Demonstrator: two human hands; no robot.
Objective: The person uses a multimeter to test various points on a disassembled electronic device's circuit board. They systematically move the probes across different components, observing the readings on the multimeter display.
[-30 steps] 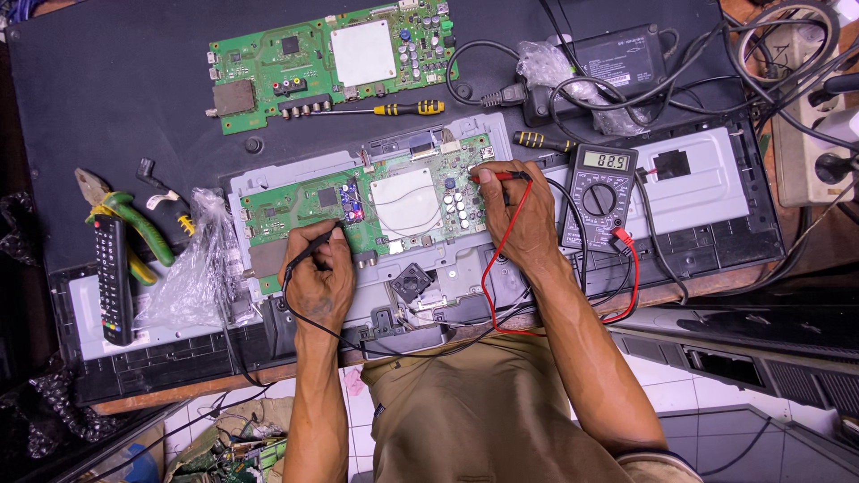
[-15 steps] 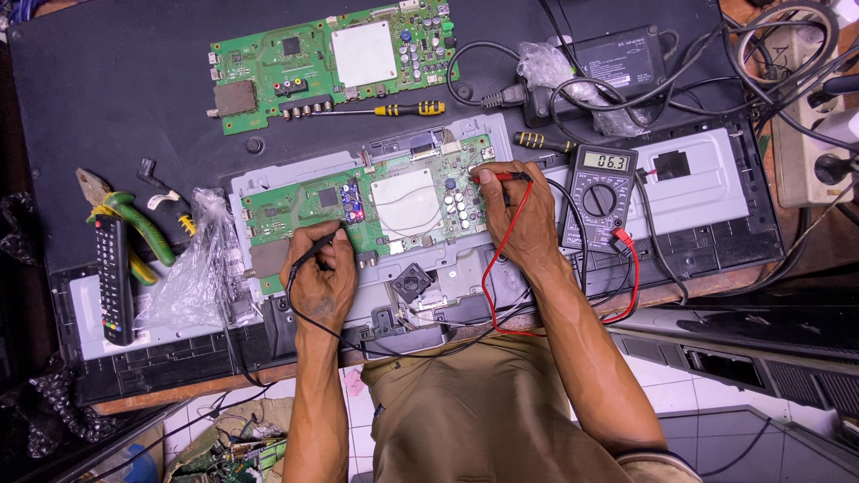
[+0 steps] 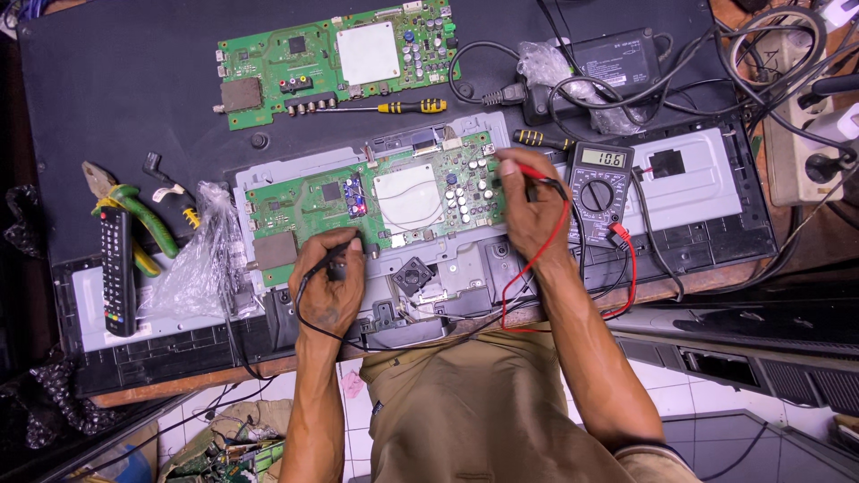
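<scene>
down low, left hand (image 3: 329, 284) with fingers pinching the black probe (image 3: 338, 262) at the near edge of the green circuit board (image 3: 376, 195). right hand (image 3: 530, 204) fingers pinching the red probe (image 3: 535, 173) at the board's right end, just beside the multimeter (image 3: 600, 181) on the desk (image 3: 116, 107).

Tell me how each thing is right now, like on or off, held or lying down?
Multimeter: on, screen lit.
Black probe: held in left hand, tip on lower circuit board.
Red probe: held in right hand, on the board.
Upper circuit board: lying loose.
Yellow screwdriver: lying flat.
Remote: lying flat.
</scene>
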